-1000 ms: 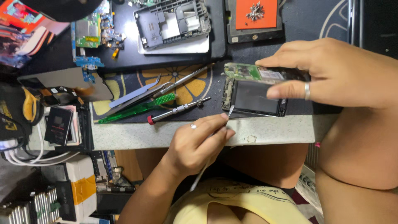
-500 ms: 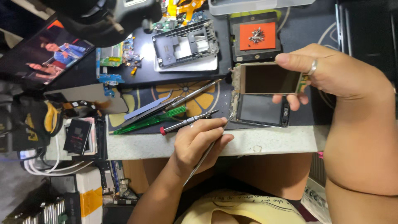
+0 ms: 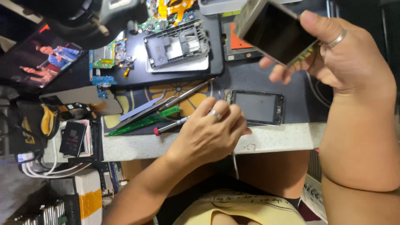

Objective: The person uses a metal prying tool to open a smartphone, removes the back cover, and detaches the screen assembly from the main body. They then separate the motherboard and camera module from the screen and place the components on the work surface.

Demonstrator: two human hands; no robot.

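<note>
The right hand (image 3: 339, 54) has risen clear of the bench. A second ago it lay flat over the phone on the black work mat (image 3: 246, 79); now it is in the air, up and to the right of the left fingers. Its thumb and fingertips are clamped on the edges of a flat rectangular display panel with dark glass and a pale metal rim (image 3: 273, 29), tilted, with nothing under it. The panel therefore looks fully parted from the body it sat on.

The left hand (image 3: 208, 133) has moved up from the pale stone table edge (image 3: 283, 139). Its fingers are curled together and its knuckles rest at the left end of the black rectangular phone frame with a grey inner face (image 3: 259, 107). The frame lies flat, just right of those fingers. A thin metal rod (image 3: 235, 160) hangs below the palm; whether the fingers pinch it I cannot tell.

Just left of the left fingers lie steel tweezers (image 3: 146, 109), a green translucent pry tool (image 3: 143, 123) and a red-tipped slim screwdriver (image 3: 168, 126), all where they were.
</note>
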